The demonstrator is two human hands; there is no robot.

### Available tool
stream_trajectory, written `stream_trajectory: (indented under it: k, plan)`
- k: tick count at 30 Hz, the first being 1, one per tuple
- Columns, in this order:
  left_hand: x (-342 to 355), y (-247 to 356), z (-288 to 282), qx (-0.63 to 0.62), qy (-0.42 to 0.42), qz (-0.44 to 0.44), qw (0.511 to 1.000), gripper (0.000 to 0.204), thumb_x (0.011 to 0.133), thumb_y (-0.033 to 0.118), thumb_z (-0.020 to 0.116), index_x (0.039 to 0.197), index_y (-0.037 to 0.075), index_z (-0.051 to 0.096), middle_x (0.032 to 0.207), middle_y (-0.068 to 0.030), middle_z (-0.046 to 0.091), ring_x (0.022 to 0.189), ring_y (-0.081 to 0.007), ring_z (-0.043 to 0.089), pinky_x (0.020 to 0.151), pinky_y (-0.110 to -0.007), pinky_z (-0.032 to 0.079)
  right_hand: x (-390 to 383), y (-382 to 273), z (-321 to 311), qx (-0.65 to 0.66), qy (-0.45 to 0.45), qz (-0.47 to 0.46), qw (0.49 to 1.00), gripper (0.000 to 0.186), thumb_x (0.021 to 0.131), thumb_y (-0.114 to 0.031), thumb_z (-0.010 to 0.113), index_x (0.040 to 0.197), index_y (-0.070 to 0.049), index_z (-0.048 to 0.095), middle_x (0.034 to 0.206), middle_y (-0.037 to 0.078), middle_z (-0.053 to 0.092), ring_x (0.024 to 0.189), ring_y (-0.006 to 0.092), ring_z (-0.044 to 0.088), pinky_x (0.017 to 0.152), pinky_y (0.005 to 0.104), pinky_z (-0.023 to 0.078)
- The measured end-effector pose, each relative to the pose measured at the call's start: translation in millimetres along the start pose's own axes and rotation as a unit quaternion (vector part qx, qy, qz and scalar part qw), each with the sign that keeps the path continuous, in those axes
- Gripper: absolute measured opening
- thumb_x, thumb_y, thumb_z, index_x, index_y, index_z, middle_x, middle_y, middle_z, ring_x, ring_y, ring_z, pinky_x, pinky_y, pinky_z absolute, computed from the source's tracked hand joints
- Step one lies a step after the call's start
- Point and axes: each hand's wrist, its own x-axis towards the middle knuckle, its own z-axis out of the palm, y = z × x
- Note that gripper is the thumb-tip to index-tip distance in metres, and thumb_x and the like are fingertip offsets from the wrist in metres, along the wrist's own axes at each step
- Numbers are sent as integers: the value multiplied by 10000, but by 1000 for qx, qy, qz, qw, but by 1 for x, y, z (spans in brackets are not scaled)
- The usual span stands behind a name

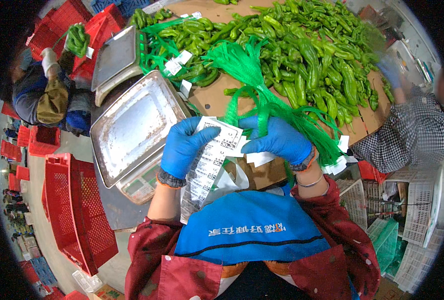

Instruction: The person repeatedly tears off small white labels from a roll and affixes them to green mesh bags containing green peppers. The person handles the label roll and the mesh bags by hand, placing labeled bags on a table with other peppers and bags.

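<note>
Pinching a label strip (202,172) with my left grip (183,149), a tag (239,148) with my right grip (280,140), green nets (243,62) touching it, peppers (309,65) on the worktop (217,104).

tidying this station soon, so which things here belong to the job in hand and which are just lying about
Seemingly in the job:
- label strip, in the left hand, right hand beside it
- green mesh bags
- green peppers
- nearest scale, possibly

Seemingly lying about:
- large red crate, left
- green crate, lower right
</note>
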Motion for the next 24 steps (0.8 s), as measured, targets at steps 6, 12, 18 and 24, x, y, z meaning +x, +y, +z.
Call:
stream_trajectory:
  k: [6, 12, 18, 24]
  plan:
    - [-3, -4, 1, -105, -39, 0, 994, 248, 794, 57, 693, 1015, -39, 634, 915, -92, 676, 789, -128, 637, 709, -257, 512, 10, 0, -2, -143, -42, 17, 989, 386, 713, -222, 742, 1035, -30, 649, 875, 54, 659, 760, 108, 583, 687, 250, 458]
    - [9, -4, -23, -34, 75, 22, 996, 242, 800, 96, 691, 1002, -26, 637, 953, -89, 674, 797, -131, 638, 708, -254, 505, 2, 3, -10, -113, 34, 7, 993, 273, 724, -184, 741, 950, -43, 681, 829, 37, 649, 713, 110, 559, 659, 274, 454]
    - [7, 3, -31, 234, 162, 167, 944, 337, 740, 127, 742, 1026, -6, 624, 1231, -97, 558, 1009, -194, 572, 863, -290, 451, 6, 13, -8, 42, -14, -110, 993, 232, 750, -127, 720, 947, -25, 653, 929, 68, 634, 852, 170, 572, 769, 332, 476]
    - [-6, -14, -18, 314, 126, 233, 912, 460, 788, 312, 703, 1138, 47, 564, 1083, -134, 580, 981, -252, 569, 859, -368, 458, 34, 19, 30, -223, 38, -142, 964, 50, 743, -61, 668, 764, -39, 629, 710, 63, 580, 658, 154, 539, 622, 316, 461]
